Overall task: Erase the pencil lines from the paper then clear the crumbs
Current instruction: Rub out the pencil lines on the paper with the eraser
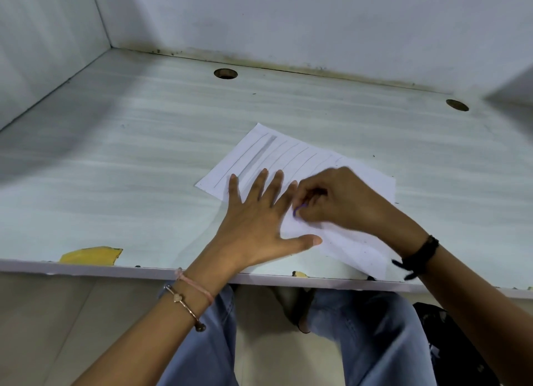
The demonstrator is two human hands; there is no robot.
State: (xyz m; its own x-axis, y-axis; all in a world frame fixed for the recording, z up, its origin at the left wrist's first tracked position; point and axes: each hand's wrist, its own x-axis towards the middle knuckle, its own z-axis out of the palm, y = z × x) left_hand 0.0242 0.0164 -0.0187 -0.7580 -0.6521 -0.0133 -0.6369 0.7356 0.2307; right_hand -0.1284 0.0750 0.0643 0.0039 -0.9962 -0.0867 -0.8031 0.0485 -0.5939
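Pressing flat with fingers spread wide, the left hand (253,218) is pinning the white sheet of paper (357,241), which is lying by the near edge of the pale wood-grain desk (129,183), right of centre. The right hand (340,201) is pinching what seems to be a small purple eraser (297,211) against the sheet. Grey pencil lines (258,156) are showing on its far left part.

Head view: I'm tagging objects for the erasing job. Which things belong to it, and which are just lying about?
Job: paper; pencil lines; purple eraser, pinched by the right hand; left hand, pressing the paper flat.
Lying about: yellow scrap at the desk's front edge; black bag on the floor; round holes in the desk.
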